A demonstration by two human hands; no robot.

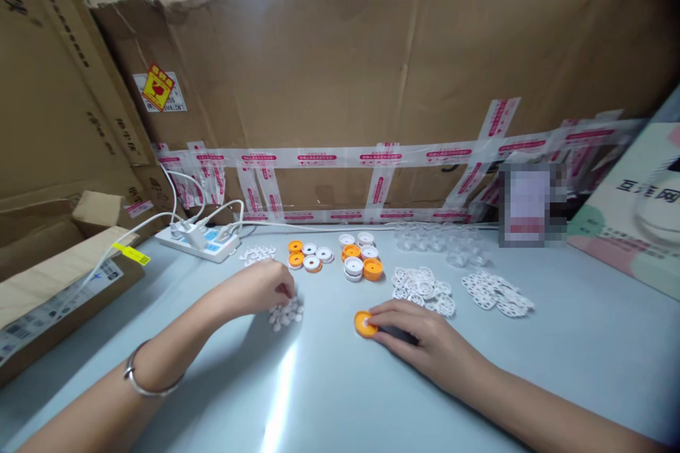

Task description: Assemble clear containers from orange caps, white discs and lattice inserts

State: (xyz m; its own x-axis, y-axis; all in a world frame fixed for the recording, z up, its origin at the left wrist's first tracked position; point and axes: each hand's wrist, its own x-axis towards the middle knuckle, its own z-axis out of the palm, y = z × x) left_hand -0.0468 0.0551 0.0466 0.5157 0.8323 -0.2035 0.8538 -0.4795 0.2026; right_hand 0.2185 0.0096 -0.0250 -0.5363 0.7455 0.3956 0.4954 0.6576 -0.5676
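My left hand [264,287] reaches down over a small pile of white pieces [285,317], its fingers pinched together at the pile's upper edge. What lies between those fingertips is hidden. With thumb and fingers, my right hand [419,336] grips the rim of a round orange dish-like part [361,326] on the table. A small white bit sits at the middle of this part, by the fingertips. Beyond the hands lie orange and white discs [311,264] and, to their right, stacked orange and white round caps [372,269].
White lattice discs lie in a left heap [422,289] and a right heap [496,294]. Clear plastic pieces [462,244] and small white parts [258,253] sit farther back. A power strip [212,246] with cables stands left, near an open carton [69,290]. A large cardboard wall [319,85] closes the back.
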